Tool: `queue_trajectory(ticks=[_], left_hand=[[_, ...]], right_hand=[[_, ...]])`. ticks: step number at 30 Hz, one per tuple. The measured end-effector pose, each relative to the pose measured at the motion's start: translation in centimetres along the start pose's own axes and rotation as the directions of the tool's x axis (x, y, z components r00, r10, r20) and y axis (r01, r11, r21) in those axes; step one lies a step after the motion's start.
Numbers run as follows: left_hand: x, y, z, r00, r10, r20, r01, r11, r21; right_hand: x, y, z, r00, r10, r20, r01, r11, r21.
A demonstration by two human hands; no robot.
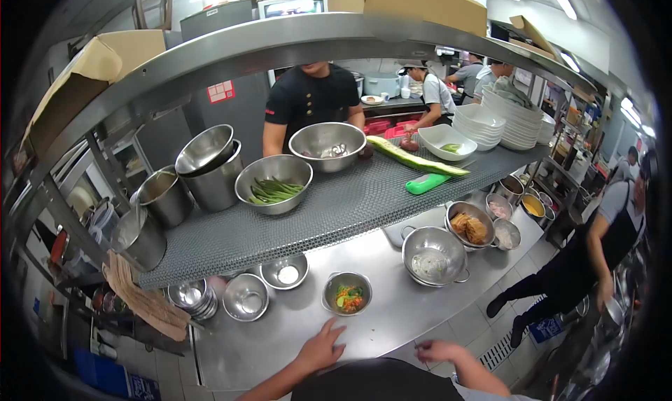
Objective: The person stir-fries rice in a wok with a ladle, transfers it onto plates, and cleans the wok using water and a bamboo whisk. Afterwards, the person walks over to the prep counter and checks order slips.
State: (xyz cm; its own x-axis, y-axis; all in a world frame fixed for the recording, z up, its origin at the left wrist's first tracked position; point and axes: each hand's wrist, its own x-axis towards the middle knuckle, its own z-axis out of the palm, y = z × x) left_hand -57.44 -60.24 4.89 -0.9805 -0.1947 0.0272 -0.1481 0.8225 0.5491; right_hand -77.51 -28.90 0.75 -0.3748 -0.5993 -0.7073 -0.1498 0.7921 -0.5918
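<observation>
My left hand (pixel 322 346) hovers over the front of the steel counter, its fingers spread and nothing in it. Just beyond its fingertips stands a small steel bowl (pixel 327 304) with chopped orange and green vegetables (pixel 351 298) inside. My right hand (pixel 441 350) hangs near the counter's front edge, apart from any bowl. Its fingers are loosely bent and a little apart, with nothing visible in them. Right of the vegetable bowl sits a two-handled steel colander (pixel 428 245), whose bottom holds pale bits. To the left stand a steel bowl (pixel 246 297) and another bowl (pixel 285 270) with something white inside.
A raised shelf (pixel 329 208) spans the counter, bearing a bowl of green beans (pixel 274 184), a cut green gourd (pixel 413 157), a green-handled knife (pixel 428 182) and stacked white dishes (pixel 479 124). One person (pixel 311 96) stands behind it; another (pixel 602 240) stands to the right.
</observation>
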Motion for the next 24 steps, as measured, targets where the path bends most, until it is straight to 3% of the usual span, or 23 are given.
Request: queue_trajectory(ticks=[1, 3, 5, 6, 7, 9, 11, 13, 17, 19, 21, 23, 24], left_hand=[[-1.3, -0.6, -0.1, 0.999, 0.006, 0.049, -0.005, 1.000, -0.020], [-3.5, -2.2, -0.3, 0.996, -0.042, 0.079, 0.046, 0.998, -0.046], [-5.3, -3.3, -1.3, 0.990, -0.094, 0.108, 0.102, 0.992, -0.074], [-6.3, -3.6, -2.2, 0.985, -0.159, 0.063, 0.165, 0.981, -0.101], [-7.2, -4.1, -2.9, 0.974, -0.227, 0.020, 0.227, 0.965, -0.131], [-8.7, -5.6, -3.7, 0.961, -0.275, -0.028, 0.273, 0.959, -0.079], [-9.8, -6.7, -4.0, 0.943, -0.320, -0.089, 0.318, 0.948, -0.034], [-10.8, -7.3, -3.6, 0.877, -0.428, -0.220, 0.401, 0.903, -0.157], [-13.0, -9.3, -1.2, 0.812, -0.527, -0.250, 0.526, 0.847, -0.076], [-10.2, 1.7, -7.7, 0.744, -0.641, -0.191, 0.620, 0.768, -0.161], [-8.1, 10.3, -12.5, 0.669, -0.732, -0.125, 0.696, 0.677, -0.240], [-7.6, 13.4, -13.2, 0.628, -0.772, -0.097, 0.733, 0.628, -0.260], [-7.8, 13.8, -12.4, 0.640, -0.757, -0.133, 0.720, 0.651, -0.241]], right_hand=[[0.1, -2.6, -2.1, 0.984, -0.150, 0.100, 0.134, 0.979, 0.152], [-4.6, -11.7, -7.0, 0.926, -0.373, 0.060, 0.356, 0.916, 0.186], [-10.6, -19.6, -12.3, 0.846, -0.514, -0.143, 0.493, 0.855, -0.162], [-13.3, -22.6, -14.3, 0.805, -0.514, -0.295, 0.489, 0.857, -0.160], [-13.9, -24.2, -16.4, 0.657, -0.609, -0.444, 0.614, 0.774, -0.152], [-13.8, -28.1, -22.1, 0.436, -0.705, -0.560, 0.846, 0.533, -0.012], [-12.7, -31.4, -28.4, 0.264, -0.605, -0.751, 0.898, 0.438, -0.037], [-12.8, -35.2, -33.3, 0.272, -0.534, -0.801, 0.913, 0.405, 0.040], [-7.2, -39.3, -43.8, 0.311, -0.330, -0.891, 0.869, 0.480, 0.125], [-4.5, -40.0, -45.9, 0.332, -0.347, -0.877, 0.896, 0.408, 0.178], [-2.5, -41.0, -46.6, 0.445, -0.314, -0.839, 0.881, 0.319, 0.348], [-1.3, -41.7, -46.9, 0.489, -0.309, -0.815, 0.867, 0.277, 0.415], [-0.3, -41.7, -47.4, 0.478, -0.422, -0.770, 0.878, 0.243, 0.412]])
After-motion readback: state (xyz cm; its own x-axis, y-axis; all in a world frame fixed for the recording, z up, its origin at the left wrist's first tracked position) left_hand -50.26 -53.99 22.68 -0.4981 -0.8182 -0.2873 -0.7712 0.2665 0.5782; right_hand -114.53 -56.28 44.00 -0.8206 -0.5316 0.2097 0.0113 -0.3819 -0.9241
